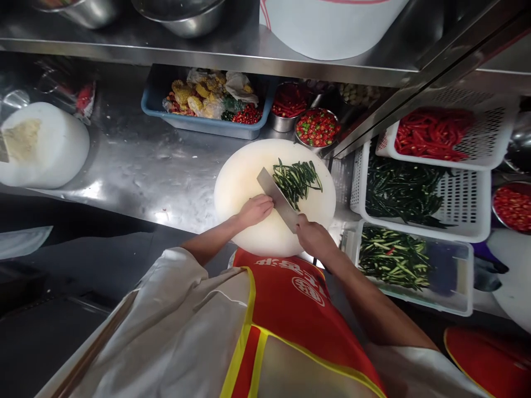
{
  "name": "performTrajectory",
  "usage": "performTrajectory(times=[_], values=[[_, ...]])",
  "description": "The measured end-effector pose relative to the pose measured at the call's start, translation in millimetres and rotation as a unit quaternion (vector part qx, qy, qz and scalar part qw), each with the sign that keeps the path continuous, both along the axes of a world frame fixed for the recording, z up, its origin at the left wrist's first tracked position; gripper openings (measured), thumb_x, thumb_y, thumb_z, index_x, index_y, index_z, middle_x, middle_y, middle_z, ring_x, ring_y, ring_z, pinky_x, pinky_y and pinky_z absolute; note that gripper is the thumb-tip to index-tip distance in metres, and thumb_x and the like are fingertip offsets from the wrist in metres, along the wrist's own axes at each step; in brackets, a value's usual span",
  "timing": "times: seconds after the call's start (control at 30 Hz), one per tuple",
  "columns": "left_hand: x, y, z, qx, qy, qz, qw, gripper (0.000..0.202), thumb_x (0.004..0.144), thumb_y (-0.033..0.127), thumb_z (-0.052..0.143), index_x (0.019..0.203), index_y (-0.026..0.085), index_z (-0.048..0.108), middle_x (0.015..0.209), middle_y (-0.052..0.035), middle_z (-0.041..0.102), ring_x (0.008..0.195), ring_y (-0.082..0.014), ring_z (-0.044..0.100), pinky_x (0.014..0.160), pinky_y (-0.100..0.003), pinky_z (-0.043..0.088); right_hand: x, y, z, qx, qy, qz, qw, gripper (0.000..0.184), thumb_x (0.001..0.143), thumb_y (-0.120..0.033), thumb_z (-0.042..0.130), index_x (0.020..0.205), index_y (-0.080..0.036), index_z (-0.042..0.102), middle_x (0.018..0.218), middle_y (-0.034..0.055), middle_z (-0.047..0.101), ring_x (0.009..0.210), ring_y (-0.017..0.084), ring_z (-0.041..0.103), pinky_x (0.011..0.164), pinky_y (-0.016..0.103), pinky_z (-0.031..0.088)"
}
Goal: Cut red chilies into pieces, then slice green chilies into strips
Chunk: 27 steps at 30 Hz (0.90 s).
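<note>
On a round white cutting board [232, 166] in front of me lies a loose pile of green pepper strips [296, 179]. My right hand [309, 232] grips the handle of a cleaver [279, 199], whose broad blade slants across the board along the pile's left side. Close against the near side of the blade, my left hand [257, 210] has its fingers curled together, low over the board. Whatever those fingers may hold is hidden.
To the right stand white baskets of red pepper strips [433, 132] and whole green peppers [402, 188], plus a clear tub of green strips [394, 257]. A blue tray [207, 125] with corn and bowls of chopped chillies [317, 128] sit behind the board, beneath a steel shelf [207, 58].
</note>
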<state>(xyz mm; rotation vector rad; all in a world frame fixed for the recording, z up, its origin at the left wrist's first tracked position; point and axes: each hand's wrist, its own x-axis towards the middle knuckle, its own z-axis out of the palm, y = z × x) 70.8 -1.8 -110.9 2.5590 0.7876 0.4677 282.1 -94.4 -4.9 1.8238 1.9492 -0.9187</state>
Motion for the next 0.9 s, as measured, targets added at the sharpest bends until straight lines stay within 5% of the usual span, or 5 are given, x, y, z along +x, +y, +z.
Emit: performTrajectory(times=[0.13, 0.27, 0.33, 0.53, 0.9], values=[[-7.3, -3.1, 12.7, -0.021, -0.04, 0.024, 0.999, 0.025, 0.099, 0.024, 0.042, 0.093, 0.018, 0.066, 0.101, -0.0075, 0.066, 0.1, -0.0185, 0.061, 0.092, -0.035, 0.053, -10.2, 3.2, -6.9, 0.034, 0.017, -0.053, 0.998, 0.028, 0.1, -0.028, 0.032, 0.12, -0.012, 0.043, 0.094, 0.0172, 0.071, 0.086, 0.028, 0.068, 0.066, 0.031, 0.034], [-38.1, -3.6, 23.4, -0.047, -0.112, 0.225, 0.967, 0.016, 0.094, 0.021, 0.049, 0.096, 0.018, 0.065, 0.098, -0.0068, 0.065, 0.095, -0.0173, 0.061, 0.087, -0.033, 0.054, 6.0, -27.7, -1.9, 0.039, 0.045, -0.073, 0.996, 0.024, 0.1, -0.029, 0.032, 0.113, -0.014, 0.046, 0.082, 0.0127, 0.07, 0.076, 0.026, 0.066, 0.06, 0.03, 0.028], [-58.3, -2.8, 24.7, -0.07, -0.102, 0.258, 0.958, 0.019, 0.091, 0.014, 0.048, 0.099, 0.018, 0.065, 0.101, -0.0066, 0.064, 0.096, -0.0169, 0.062, 0.087, -0.032, 0.054, 15.6, -46.6, -2.1, 0.025, 0.075, -0.054, 0.995, 0.02, 0.099, -0.029, 0.034, 0.108, -0.016, 0.047, 0.078, 0.0104, 0.07, 0.073, 0.025, 0.065, 0.06, 0.03, 0.026], [-87.0, -4.6, 13.9, -0.091, 0.018, 0.078, 0.993, 0.033, 0.087, 0.007, 0.046, 0.11, 0.019, 0.067, 0.118, -0.0078, 0.063, 0.113, -0.0201, 0.058, 0.101, -0.037, 0.05, 27.4, -69.0, -13.3, 0.001, 0.093, -0.093, 0.991, 0.016, 0.099, -0.029, 0.036, 0.105, -0.018, 0.046, 0.073, 0.0069, 0.067, 0.069, 0.022, 0.063, 0.058, 0.028, 0.025], [-22.7, -10.0, 22.0, -0.077, 0.051, 0.034, 0.995, 0.027, 0.094, 0.014, 0.042, 0.101, 0.018, 0.067, 0.108, -0.0068, 0.064, 0.103, -0.0182, 0.061, 0.095, -0.032, 0.052, 4.0, -57.1, 3.3, 0.009, 0.083, -0.088, 0.993, 0.015, 0.099, -0.025, 0.035, 0.106, -0.017, 0.045, 0.077, 0.0091, 0.068, 0.069, 0.022, 0.062, 0.058, 0.028, 0.022]])
